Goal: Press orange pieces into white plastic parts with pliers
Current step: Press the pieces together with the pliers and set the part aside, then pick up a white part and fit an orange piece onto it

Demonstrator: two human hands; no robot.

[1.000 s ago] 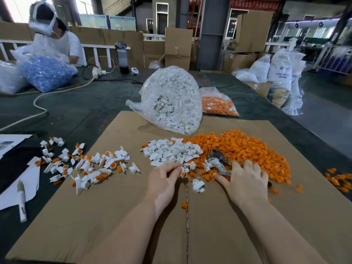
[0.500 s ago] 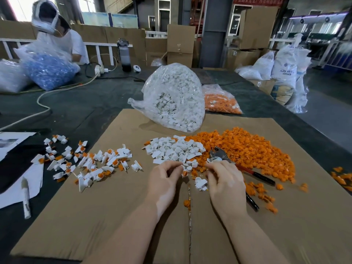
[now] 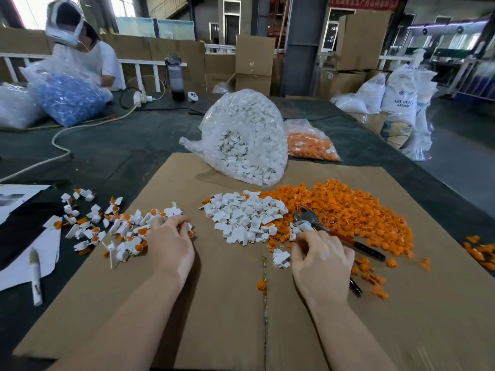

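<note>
Nearest, two bare forearms over a flat sheet of cardboard (image 3: pixel 214 317) split by a seam down its middle. Left hand (image 3: pixel 171 246) palm down at the near edge of the pile of finished parts (image 3: pixel 117 228), white with orange pressed in, fingers curled loosely over the pieces there; whether anything is pinched, cannot tell. Right hand (image 3: pixel 322 262) palm down just right of the seam, fingers bent with tips gathered at a small white piece close to the head of the pliers (image 3: pixel 308 219); a firm grip not clear from here. Pliers lying on the cardboard, metal head toward the white heap, red and black handles running back to the right, partly under the right hand. Single white part (image 3: pixel 281 258) lying just left of that hand, with a stray orange piece (image 3: pixel 261 285) nearer on the seam. Beyond the hands, loose white plastic parts (image 3: pixel 243 218) heaped at centre, touching the wide spread of orange pieces (image 3: pixel 348 207) to the right. Further back, a clear bag of white parts (image 3: pixel 241 137), with a bag of orange pieces (image 3: pixel 310 144) behind it. At left on the dark table, a marker (image 3: pixel 36 274) on white paper. Farthest, a person in white (image 3: pixel 88 57) behind a bag of blue parts (image 3: pixel 67 97), cardboard boxes and white sacks.
</note>
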